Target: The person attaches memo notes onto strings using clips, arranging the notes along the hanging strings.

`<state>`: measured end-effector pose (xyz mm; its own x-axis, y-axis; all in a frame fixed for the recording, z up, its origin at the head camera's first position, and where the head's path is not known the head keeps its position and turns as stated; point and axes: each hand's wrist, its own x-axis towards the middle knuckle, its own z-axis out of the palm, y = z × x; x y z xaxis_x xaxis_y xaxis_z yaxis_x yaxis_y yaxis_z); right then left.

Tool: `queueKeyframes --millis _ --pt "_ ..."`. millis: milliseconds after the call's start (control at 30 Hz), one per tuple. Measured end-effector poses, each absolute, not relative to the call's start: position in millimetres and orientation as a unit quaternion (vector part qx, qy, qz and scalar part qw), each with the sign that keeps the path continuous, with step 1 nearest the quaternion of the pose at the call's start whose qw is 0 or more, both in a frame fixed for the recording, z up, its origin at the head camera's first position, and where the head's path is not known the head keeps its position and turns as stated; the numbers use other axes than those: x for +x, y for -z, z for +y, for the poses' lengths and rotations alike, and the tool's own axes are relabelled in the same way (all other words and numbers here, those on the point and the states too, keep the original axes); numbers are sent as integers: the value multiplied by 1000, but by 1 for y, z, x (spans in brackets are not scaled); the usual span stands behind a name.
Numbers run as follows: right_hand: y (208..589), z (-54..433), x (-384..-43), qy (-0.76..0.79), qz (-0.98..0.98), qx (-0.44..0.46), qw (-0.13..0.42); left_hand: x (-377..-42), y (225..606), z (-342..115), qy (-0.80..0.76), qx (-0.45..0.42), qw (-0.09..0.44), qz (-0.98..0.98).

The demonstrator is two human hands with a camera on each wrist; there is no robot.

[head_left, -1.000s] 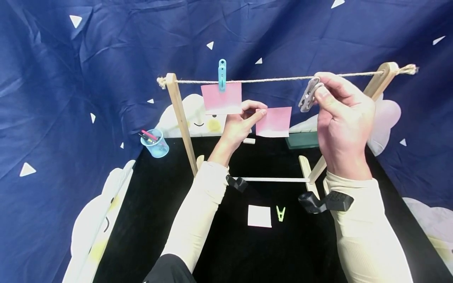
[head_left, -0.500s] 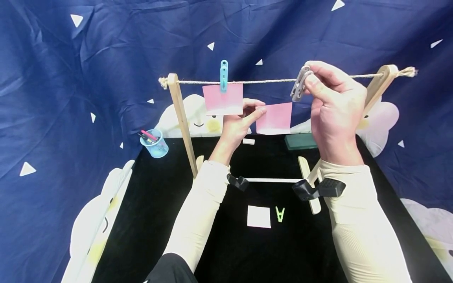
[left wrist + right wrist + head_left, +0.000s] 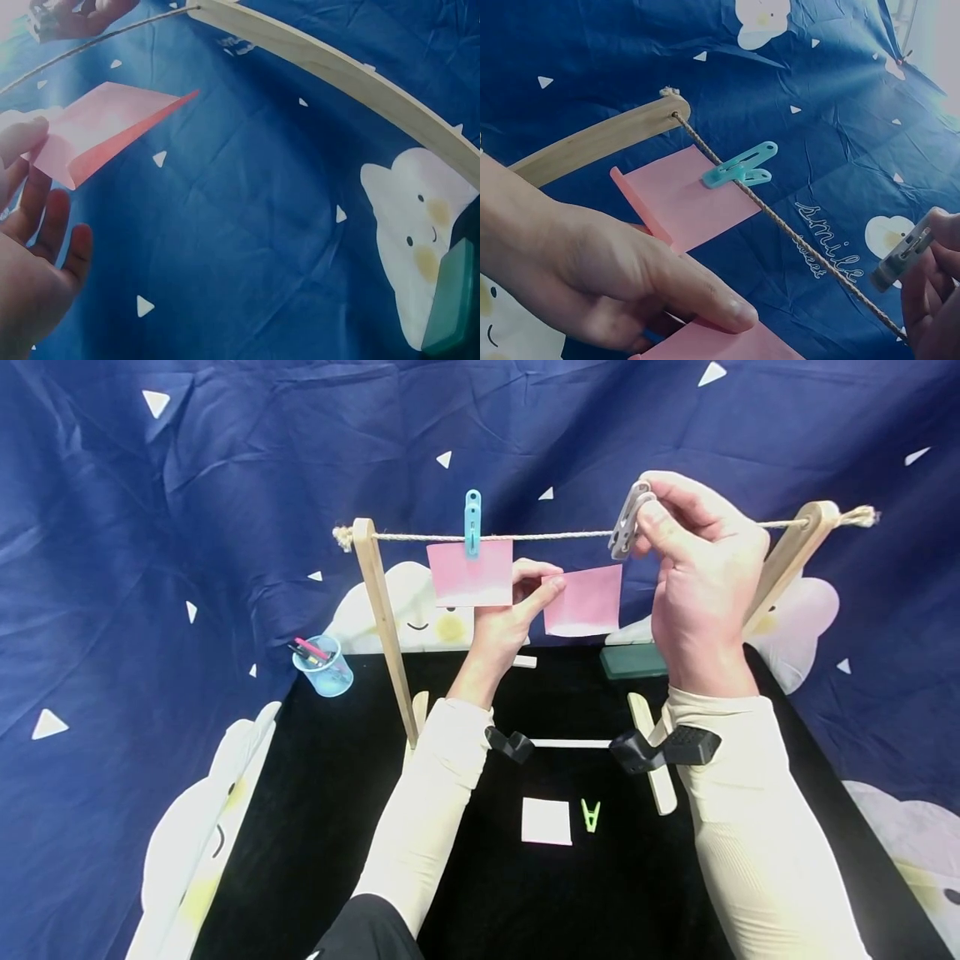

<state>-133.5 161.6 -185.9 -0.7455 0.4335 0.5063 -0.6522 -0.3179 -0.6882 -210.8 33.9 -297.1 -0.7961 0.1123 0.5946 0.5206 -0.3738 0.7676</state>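
Left hand (image 3: 504, 627) pinches pink note (image 3: 582, 602) at its upper left corner, thumb against one face, fingers behind; the other fingers hang loose. Note sits below the rope (image 3: 555, 537), apart from it, top edge sloping up to the right, bottom edge curled. Right hand (image 3: 705, 568) pinches gray clothespin (image 3: 628, 522) by its upper end, nose down, near the rope; can't tell if it touches. Can't tell either how far its jaws are spread. Hands well apart from each other.

Handling, my guess: note is near weightless, thin, floppy, creases easily. Corner hold is OK but the free side may swing or curl; light pinch close to the top edge keeps it flat and leaves the middle free. Clothespin looks light, stiff, springy, maybe smooth; best squeezed at the handle ends, fingertips off the nose.

Also there: blue clothespin (image 3: 472, 518) fixes hung pink note (image 3: 468, 578) to the rope, left part. White paper square (image 3: 546, 822) and green clothespin (image 3: 590, 818) lie side by side on the black bench (image 3: 525, 902), not touching.
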Motion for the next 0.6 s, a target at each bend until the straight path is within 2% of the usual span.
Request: queueKeyframes --millis 333,600 --pt "175 159 -139 -824 -477 58 301 -210 292 38 781 -292 145 -532" --pt "176 155 -146 -828 -480 53 283 -209 291 43 802 -281 145 -506"
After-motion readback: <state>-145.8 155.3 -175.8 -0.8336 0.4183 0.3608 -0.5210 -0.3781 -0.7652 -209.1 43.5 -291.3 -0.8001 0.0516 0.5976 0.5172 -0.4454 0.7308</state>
